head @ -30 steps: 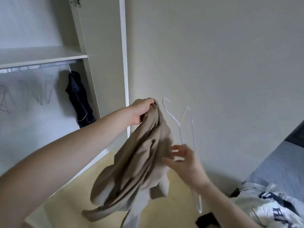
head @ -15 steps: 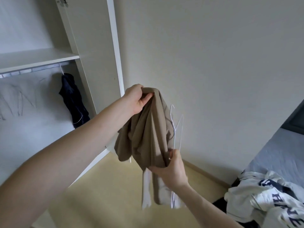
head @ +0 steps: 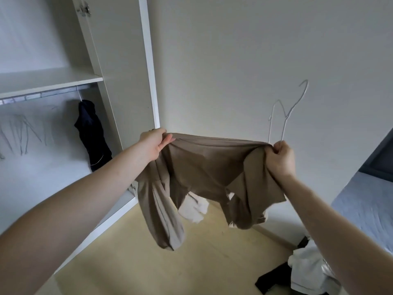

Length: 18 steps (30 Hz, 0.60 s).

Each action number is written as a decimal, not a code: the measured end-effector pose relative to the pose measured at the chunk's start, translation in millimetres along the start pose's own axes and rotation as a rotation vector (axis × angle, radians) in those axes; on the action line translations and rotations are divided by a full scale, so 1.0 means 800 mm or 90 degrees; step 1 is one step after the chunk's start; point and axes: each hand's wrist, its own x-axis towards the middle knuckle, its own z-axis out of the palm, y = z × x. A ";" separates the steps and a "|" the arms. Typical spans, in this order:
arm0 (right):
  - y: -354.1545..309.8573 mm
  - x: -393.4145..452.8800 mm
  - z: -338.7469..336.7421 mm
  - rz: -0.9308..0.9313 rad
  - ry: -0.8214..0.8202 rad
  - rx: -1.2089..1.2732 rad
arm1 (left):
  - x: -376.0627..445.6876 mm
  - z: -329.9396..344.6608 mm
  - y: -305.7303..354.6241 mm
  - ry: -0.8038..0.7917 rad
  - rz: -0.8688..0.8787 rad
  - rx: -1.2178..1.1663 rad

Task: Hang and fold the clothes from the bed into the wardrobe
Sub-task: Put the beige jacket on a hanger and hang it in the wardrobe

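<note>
A tan garment [head: 204,169] hangs stretched between my two hands in front of the wall. My left hand [head: 154,142] grips its top edge on the left. My right hand [head: 280,157] grips the other end of that edge together with a thin white wire hanger [head: 285,116], which sticks up above my fist. The garment's lower parts dangle loosely, showing pale lining. The open wardrobe [head: 119,81] stands at the left, with a rail [head: 42,95] under its shelf.
A dark garment [head: 92,135] hangs at the right end of the rail, with several bare wire hangers [head: 21,133] to its left. The bed [head: 365,201] lies at right, with white and dark clothes [head: 306,271] heaped at its near corner. Pale flooring lies below.
My hands have drawn apart, spreading the bunched tan garment wide. My right hand has risen and moved right with the hanger, which now points upward.
</note>
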 end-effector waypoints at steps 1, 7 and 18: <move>0.002 0.008 -0.006 0.011 -0.003 -0.037 | -0.003 0.003 -0.003 -0.006 0.001 -0.005; 0.001 -0.055 0.010 -0.034 -0.100 -0.038 | -0.039 0.044 -0.006 -0.103 0.010 -0.052; -0.054 -0.139 0.131 0.031 -0.247 0.203 | -0.083 0.081 0.004 -0.259 0.015 0.020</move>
